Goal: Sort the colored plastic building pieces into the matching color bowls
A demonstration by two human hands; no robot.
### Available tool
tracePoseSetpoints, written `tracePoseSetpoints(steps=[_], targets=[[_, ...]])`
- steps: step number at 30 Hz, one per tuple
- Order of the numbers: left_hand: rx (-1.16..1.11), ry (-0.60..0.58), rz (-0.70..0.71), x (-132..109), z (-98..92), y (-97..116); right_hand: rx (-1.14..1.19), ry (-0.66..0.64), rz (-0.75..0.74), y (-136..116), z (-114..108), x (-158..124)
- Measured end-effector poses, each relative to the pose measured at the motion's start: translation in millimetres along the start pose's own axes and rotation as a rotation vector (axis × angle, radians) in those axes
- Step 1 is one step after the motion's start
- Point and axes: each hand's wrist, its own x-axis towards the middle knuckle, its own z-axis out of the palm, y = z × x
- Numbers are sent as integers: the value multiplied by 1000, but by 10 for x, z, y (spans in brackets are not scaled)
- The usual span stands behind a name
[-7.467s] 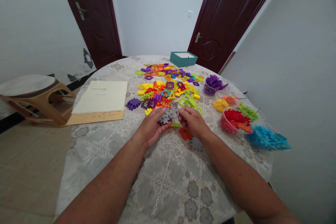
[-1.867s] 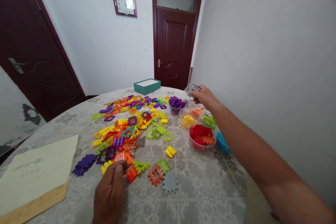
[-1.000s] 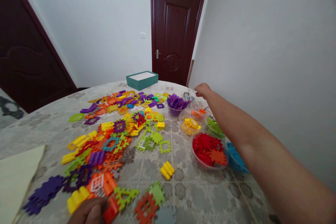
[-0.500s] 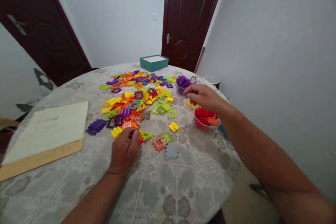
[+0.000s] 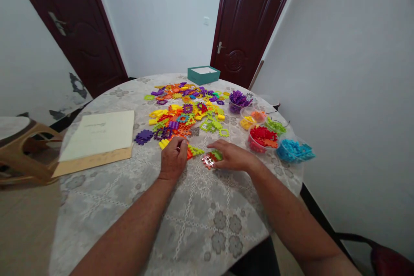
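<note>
My left hand (image 5: 174,157) rests at the near edge of a pile of coloured plastic interlocking pieces (image 5: 181,118), fingers curled in and thumb against them. What it may hold is hidden. Yellow (image 5: 164,143) and lime-green (image 5: 196,151) pieces lie beside it. My right hand (image 5: 234,156) is low over the table, thumb and fingers apart, around a pink windowed square piece (image 5: 208,161) and a green piece (image 5: 217,154). The pink piece lies nearest the thumb. The hand covers the spot just to the right.
Clear tubs stand at the right: purple (image 5: 238,99), yellow and orange (image 5: 248,122), red (image 5: 263,138), blue (image 5: 296,151), with green pieces (image 5: 274,126) between. A teal box (image 5: 203,76) sits at the back. A paper pad (image 5: 100,133) lies left, near a wooden stool (image 5: 30,151).
My right hand has come from above the tubs back toward me and left, down to the pink piece. My left hand stays by the pile. The view has shifted, showing more tubs.
</note>
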Motion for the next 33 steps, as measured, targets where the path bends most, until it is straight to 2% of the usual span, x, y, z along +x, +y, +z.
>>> tracePoseSetpoints(steps=[4,8,10,12,14,18,21,24,28,30,33], targets=[[6,1,-9,-4,7,-8,-30,-31,21,9,165,29],[-3,-8,-6,-5,11,7,11,161,27,131,308,62],[1,-4,-6,1,10,18,37,257,23,172,300,38],[27,-2,10,6,2,26,30,283,42,185,220,-25],[89,-34,82,6,-18,29,2,193,88,173,94,-119],[212,-119,336,-14,-88,24,-48,-105,138,118,-86,-293],[280,-165,434,-26,-124,5,-105,-173,181,73,-74,-336],[341,-291,464,-28,-111,-30,-111,-167,188,39,-34,-324],[401,-408,451,-12,-57,-72,121,-148,88,46,-44,-282],[410,-408,431,9,-41,-84,296,-109,56,71,-35,-249],[389,-357,432,44,-43,-87,562,28,100,111,43,-176]])
